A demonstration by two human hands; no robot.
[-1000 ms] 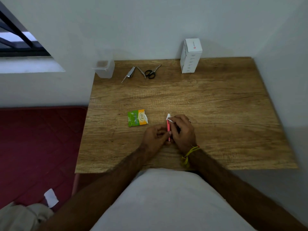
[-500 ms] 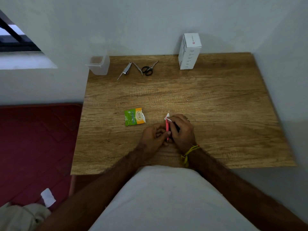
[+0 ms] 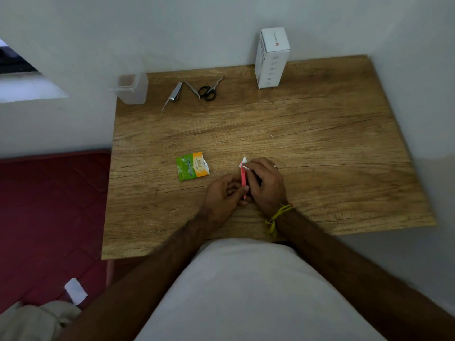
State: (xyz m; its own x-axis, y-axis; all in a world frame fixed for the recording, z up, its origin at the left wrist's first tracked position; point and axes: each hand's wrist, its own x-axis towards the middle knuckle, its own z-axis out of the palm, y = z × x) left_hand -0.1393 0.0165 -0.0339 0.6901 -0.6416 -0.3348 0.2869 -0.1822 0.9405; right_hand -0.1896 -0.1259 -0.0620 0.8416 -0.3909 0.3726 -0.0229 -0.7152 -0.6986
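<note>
A thin pink stick (image 3: 243,178) is held almost upright just above the wooden table (image 3: 320,134), near its front edge and roughly in the middle of its width. The lower part of the stick is pinched between the curled fingers and thumb of the left hand (image 3: 225,194). A small white wad (image 3: 244,164) is pressed against the upper end of the stick, where it is gripped by the fingertips of the right hand (image 3: 265,183), whose other fingers are curled inward. What kind of tool the stick is cannot be told. The two hands are touching around the stick. A yellow thread band (image 3: 275,219) is worn on the right wrist.

A torn green and orange sachet (image 3: 192,166) is seen lying flat on the table just to the left of the hands, apart from them. Along the far edge, well away from the hands, a clear plastic container (image 3: 130,89), an opened nail clipper (image 3: 175,93) and small black-handled scissors (image 3: 209,90) are laid out, and a tall white box (image 3: 271,59) is stood upright against the wall.
</note>
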